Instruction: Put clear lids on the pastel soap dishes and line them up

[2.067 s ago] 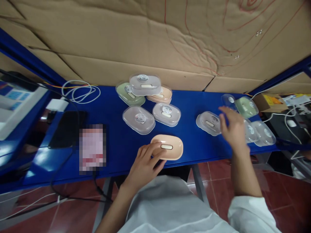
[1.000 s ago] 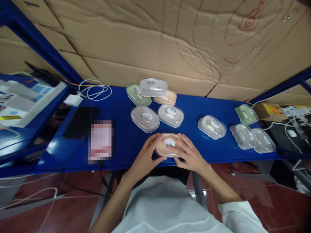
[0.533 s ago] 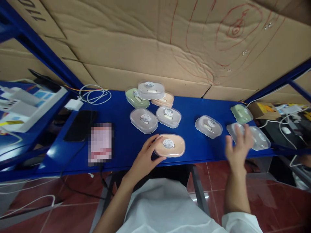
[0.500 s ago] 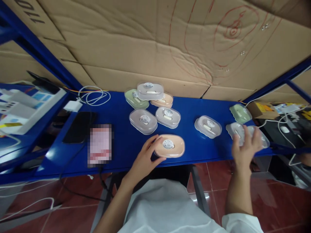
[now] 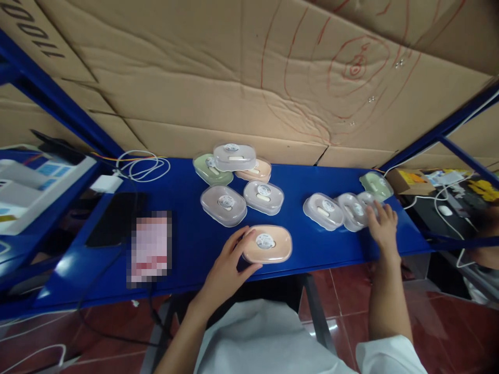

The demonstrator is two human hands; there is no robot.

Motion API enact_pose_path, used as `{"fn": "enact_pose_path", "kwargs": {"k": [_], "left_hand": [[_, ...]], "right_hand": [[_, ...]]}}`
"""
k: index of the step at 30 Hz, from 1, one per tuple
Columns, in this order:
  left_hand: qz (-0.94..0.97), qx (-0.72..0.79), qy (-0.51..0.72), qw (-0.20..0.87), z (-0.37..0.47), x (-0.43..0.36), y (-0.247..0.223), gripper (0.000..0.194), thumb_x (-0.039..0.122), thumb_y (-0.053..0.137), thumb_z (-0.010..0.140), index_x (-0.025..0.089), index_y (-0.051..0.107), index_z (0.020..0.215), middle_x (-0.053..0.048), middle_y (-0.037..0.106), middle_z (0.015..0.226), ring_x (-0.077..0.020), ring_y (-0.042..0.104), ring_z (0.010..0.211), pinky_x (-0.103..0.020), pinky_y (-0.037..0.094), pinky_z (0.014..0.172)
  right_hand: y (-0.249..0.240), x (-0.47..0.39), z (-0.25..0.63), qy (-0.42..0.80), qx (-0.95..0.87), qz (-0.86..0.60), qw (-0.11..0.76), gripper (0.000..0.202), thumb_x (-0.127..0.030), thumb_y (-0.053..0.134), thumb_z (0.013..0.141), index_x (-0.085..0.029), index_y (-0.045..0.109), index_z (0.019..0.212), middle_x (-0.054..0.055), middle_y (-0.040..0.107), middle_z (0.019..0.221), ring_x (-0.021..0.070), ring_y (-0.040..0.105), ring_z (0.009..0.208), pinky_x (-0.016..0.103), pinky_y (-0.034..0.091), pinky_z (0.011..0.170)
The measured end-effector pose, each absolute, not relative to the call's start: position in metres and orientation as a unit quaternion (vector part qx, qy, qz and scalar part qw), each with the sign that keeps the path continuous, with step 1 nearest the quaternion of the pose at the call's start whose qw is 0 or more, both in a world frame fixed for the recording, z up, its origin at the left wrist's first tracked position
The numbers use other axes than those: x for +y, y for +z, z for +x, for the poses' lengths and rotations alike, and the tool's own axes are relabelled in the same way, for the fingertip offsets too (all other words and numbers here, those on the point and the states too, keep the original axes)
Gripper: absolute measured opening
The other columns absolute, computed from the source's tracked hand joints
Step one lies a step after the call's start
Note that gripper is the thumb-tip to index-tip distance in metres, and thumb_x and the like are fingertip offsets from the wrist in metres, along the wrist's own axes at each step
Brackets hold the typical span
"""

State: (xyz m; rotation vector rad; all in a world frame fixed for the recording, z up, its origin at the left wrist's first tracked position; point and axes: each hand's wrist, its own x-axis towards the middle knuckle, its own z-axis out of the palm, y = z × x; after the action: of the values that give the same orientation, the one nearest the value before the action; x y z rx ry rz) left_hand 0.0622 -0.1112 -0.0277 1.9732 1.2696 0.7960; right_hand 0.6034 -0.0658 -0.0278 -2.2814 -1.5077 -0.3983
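Observation:
My left hand (image 5: 228, 259) has its thumb and fingers around the left end of a peach soap box (image 5: 273, 249) with a clear lid and a round label, near the table's front edge. My right hand (image 5: 384, 226) reaches to the right side with fingers spread, touching a grey soap box (image 5: 365, 198) that it partly covers. Against that box sits another grey soap box (image 5: 351, 212), and a further grey soap box (image 5: 324, 212) lies to its left. Behind my right fingers is a green soap box (image 5: 376, 185).
Several more soap boxes stand at the back middle, one grey box (image 5: 234, 157) resting on a green box (image 5: 210, 169) and a peach box. A blurred-out pink item (image 5: 150, 246), a black phone-like slab (image 5: 113, 221) and a coiled white cable (image 5: 142, 165) lie left. Cardboard (image 5: 195, 78) walls the back.
My right hand has moved left, and the two grey boxes by it have slid left, close against the third. The left hand keeps the peach box. The view has shifted slightly.

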Motion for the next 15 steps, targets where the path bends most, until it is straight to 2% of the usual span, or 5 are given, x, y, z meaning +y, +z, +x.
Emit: {"fn": "enact_pose_path", "kwargs": {"k": [3, 7, 10, 12, 15], "left_hand": [[0.754, 0.488, 0.302, 0.319, 0.064, -0.112, -0.028, 0.077, 0.030, 0.076, 0.097, 0.045, 0.040, 0.164, -0.005, 0.044, 0.170, -0.0300, 0.047, 0.157, -0.048, 0.042, 0.130], [0.760, 0.499, 0.291, 0.299, 0.066, -0.114, -0.026, 0.079, 0.031, 0.077, 0.097, 0.046, 0.038, 0.165, -0.005, 0.043, 0.170, -0.0293, 0.047, 0.157, -0.046, 0.047, 0.127], [0.775, 0.493, 0.286, 0.272, 0.069, -0.115, -0.024, 0.082, 0.029, 0.076, 0.097, 0.043, 0.035, 0.167, -0.008, 0.040, 0.172, -0.0306, 0.046, 0.158, -0.047, 0.049, 0.125], [0.796, 0.473, 0.293, 0.237, 0.070, -0.117, -0.022, 0.081, 0.030, 0.076, 0.097, 0.041, 0.036, 0.167, -0.010, 0.035, 0.175, -0.0332, 0.042, 0.160, -0.051, 0.046, 0.127], [0.822, 0.434, 0.326, 0.173, 0.067, -0.121, -0.014, 0.072, 0.031, 0.073, 0.100, 0.037, 0.042, 0.164, -0.012, 0.031, 0.177, -0.0348, 0.038, 0.162, -0.054, 0.043, 0.128]], "right_hand": [[-0.031, -0.038, 0.569, -0.096, -0.555, -0.794, 0.227, 0.075, -0.067, 0.025, 0.108, -0.020, 0.053, 0.159, 0.020, 0.053, 0.161, 0.0333, 0.042, 0.156, 0.060, 0.035, 0.126], [-0.007, 0.006, 0.568, -0.082, -0.552, -0.783, 0.274, 0.065, -0.051, 0.020, 0.113, -0.019, 0.042, 0.165, 0.022, 0.045, 0.167, 0.0237, 0.039, 0.157, 0.046, 0.038, 0.122], [0.012, 0.031, 0.595, -0.117, -0.467, -0.826, 0.292, 0.067, -0.048, 0.031, 0.111, -0.013, 0.033, 0.168, 0.033, 0.037, 0.167, 0.0337, 0.032, 0.156, 0.060, 0.034, 0.117], [0.015, 0.040, 0.611, -0.123, -0.423, -0.853, 0.281, 0.067, -0.045, 0.041, 0.107, -0.009, 0.041, 0.164, 0.037, 0.041, 0.161, 0.0408, 0.034, 0.150, 0.066, 0.034, 0.111], [0.009, 0.044, 0.618, -0.118, -0.431, -0.859, 0.249, 0.059, -0.040, 0.050, 0.102, -0.007, 0.059, 0.150, 0.036, 0.052, 0.152, 0.0427, 0.041, 0.142, 0.063, 0.038, 0.107]]}}
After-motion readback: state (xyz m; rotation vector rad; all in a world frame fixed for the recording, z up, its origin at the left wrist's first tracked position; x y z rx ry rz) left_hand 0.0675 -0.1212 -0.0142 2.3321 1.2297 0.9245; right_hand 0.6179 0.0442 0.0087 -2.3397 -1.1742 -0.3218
